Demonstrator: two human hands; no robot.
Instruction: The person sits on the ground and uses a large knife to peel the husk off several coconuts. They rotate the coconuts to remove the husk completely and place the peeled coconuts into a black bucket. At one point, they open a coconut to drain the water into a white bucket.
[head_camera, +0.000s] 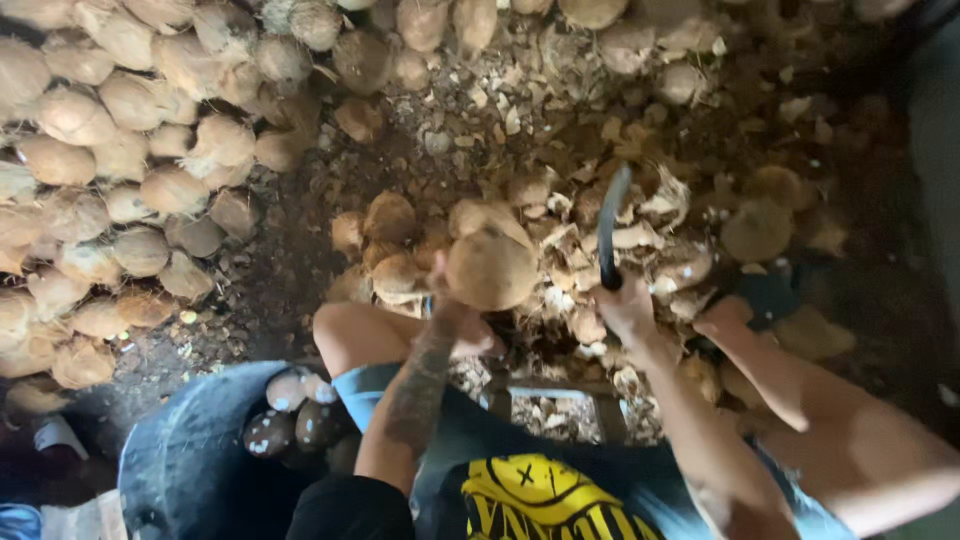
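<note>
My left hand (455, 318) grips a round brown coconut (490, 268) from below and holds it up in front of my knees. My right hand (625, 308) is closed on the handle of a dark curved blade (610, 222) that points up and away, just right of the coconut. The blade is apart from the nut. My bare knees (345, 335) frame the spot where I sit.
A big heap of husked coconuts (110, 170) fills the left side. Husk scraps and shell pieces (560, 120) litter the dirt ahead. A dark tub (200, 450) at lower left holds several peeled dark nuts (295, 415).
</note>
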